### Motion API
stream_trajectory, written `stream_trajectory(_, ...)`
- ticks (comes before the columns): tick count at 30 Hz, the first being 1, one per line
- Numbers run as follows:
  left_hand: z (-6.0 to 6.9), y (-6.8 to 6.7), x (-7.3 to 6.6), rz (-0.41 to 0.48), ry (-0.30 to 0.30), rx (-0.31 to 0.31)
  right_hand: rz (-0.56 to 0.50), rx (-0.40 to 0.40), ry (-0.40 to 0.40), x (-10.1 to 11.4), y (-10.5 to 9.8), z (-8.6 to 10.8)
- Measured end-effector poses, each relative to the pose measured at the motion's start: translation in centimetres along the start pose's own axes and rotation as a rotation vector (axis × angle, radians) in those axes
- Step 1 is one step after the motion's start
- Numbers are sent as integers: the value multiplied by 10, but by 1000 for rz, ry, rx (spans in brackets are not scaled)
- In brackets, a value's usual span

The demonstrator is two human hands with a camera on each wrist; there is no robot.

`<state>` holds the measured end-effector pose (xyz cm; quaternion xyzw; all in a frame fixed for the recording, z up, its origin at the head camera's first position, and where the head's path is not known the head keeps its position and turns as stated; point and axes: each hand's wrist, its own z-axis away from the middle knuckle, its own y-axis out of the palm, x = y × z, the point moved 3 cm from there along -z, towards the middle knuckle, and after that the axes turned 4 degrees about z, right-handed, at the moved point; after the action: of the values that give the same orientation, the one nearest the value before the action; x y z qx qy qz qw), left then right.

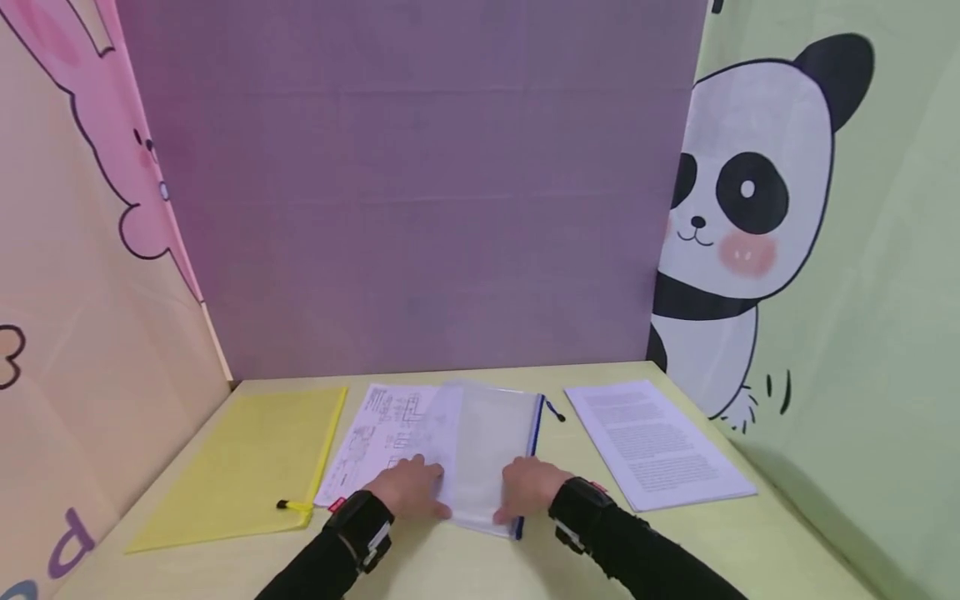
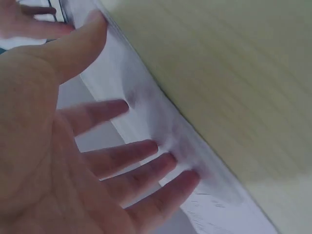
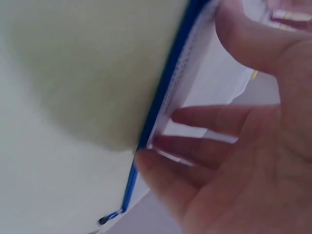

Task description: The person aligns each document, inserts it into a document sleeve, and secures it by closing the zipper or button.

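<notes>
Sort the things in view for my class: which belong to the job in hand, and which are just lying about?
Job in hand:
clear folder, between the left hand and right hand
diagram sheet, overlapping it; whether inside, I can't tell

Apparently just lying about:
yellow folder, left
text pages, right

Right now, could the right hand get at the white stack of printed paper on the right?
Probably yes: the white stack of printed paper lies close to the right hand, with only pale tabletop seeming to separate them. It would likely just leave the translucent, blue-zipped plastic folder it touches.
</notes>
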<state>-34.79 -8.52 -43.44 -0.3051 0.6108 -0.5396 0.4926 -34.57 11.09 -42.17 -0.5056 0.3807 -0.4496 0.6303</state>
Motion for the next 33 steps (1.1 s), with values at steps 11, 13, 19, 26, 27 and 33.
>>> stream_trajectory(11,11,5,-41,-128,72,-41,22,15,-107,-28,-5,-3)
stream_trajectory(13,12,5,-45,-130,72,-43,34,9,-141,-32,-6,-4)
stream_trajectory(19,9,4,-48,-112,45,23,8,20,-173,-39,-8,-6)
stream_trajectory(26,6,0,-50,-113,61,41,-180,-14,-184,-56,-2,-6)
stream_trajectory(27,6,1,-50,-111,60,42,-235,-32,-177,-62,-2,-6)
stream_trajectory(33,0,4,-51,-97,34,61,-361,-192,-109,-115,-10,2)
